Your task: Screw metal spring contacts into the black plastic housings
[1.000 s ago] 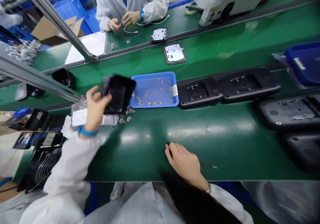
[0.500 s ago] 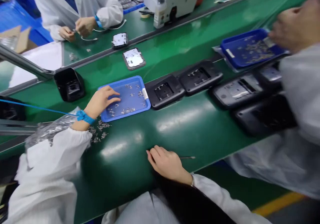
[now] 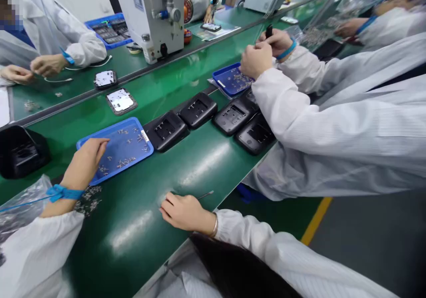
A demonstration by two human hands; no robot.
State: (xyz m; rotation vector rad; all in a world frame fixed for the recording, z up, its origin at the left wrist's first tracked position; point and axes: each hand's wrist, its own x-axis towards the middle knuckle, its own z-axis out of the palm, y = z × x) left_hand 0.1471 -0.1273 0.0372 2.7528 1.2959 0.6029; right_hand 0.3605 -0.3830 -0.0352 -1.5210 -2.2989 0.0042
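Note:
My left hand point(image 3: 83, 162) hangs over the left part of a shallow blue tray point(image 3: 124, 170). Its thumb and forefinger are brought together; whatever may lie between the tips is too small to make out. Small metal pieces point(image 3: 126, 162) lie in loose clusters across the tray. A blue wrist strap point(image 3: 66, 192) with a cord circles my left wrist. Resting on the green bench, my right hand point(image 3: 184, 211) is curled closed around a thin rod-like tool point(image 3: 206, 195), whose narrow end sticks out to the right.
More metal pieces point(image 3: 88, 202) lie beside a clear plastic bag point(image 3: 26, 196). Black plastic housings point(image 3: 166, 131) line up right of the tray. A co-worker's hands point(image 3: 261, 58) work over another blue tray point(image 3: 221, 85). A white-faced board point(image 3: 121, 101) lies behind my tray.
The view has swung right, showing more of the co-worker beside me. My left thumb and forefinger, apart before, have come together over the tray. My right hand keeps its grip on the tool.

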